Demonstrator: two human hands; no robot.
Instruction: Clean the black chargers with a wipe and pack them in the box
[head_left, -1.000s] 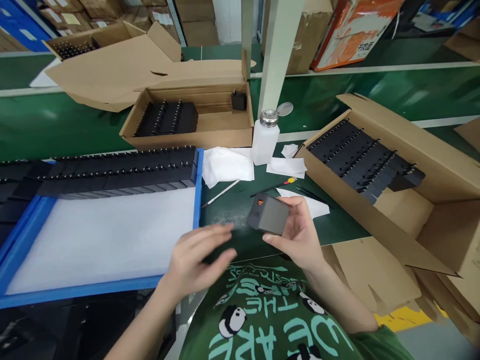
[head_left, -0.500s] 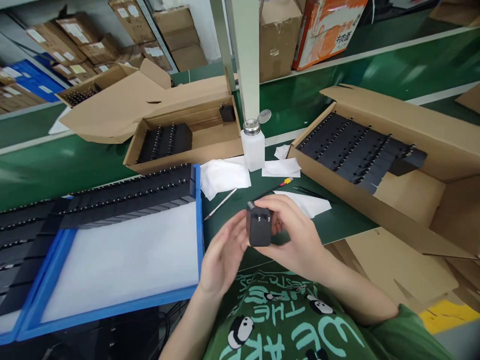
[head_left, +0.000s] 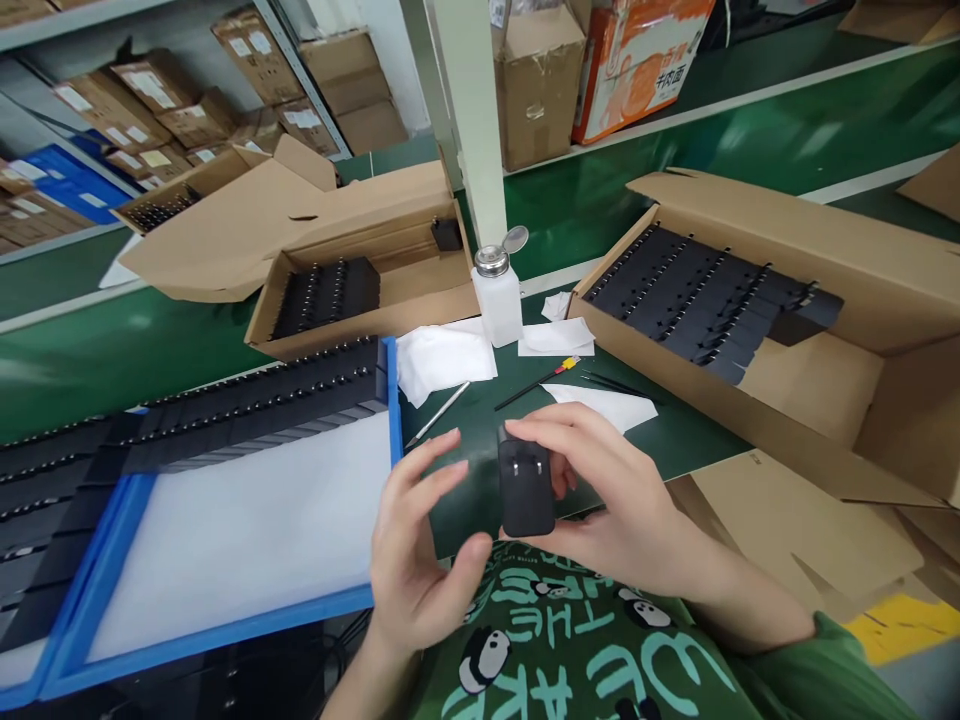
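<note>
A black power adapter (head_left: pixel 527 492) with two metal prongs facing me is held in my right hand (head_left: pixel 616 490), the thumb below and the fingers over its top and far side. My left hand (head_left: pixel 420 545) is apart from it, just to the left, with fingers spread and nothing in them. Left of that hand, a blue-rimmed tray (head_left: pixel 247 620) with a white bottom carries rows of similar black adapters (head_left: pixel 262 405) along its far side. Beyond my hands lie a white-handled tool (head_left: pixel 439 413), a black brush-like tool with a yellow end (head_left: pixel 538 383) and dark tweezers (head_left: pixel 611 384).
A white pump bottle (head_left: pixel 498 308) stands amid white wipes (head_left: pixel 448 362) on the green table. An open cardboard box (head_left: pixel 675 400) with rows of adapters is at right; another carton (head_left: pixel 360 325) with adapters sits at back left. A pale post (head_left: pixel 474 130) rises behind the bottle.
My left hand has come away from the adapter, moving left and opening. My right hand has lowered the adapter slightly towards me.
</note>
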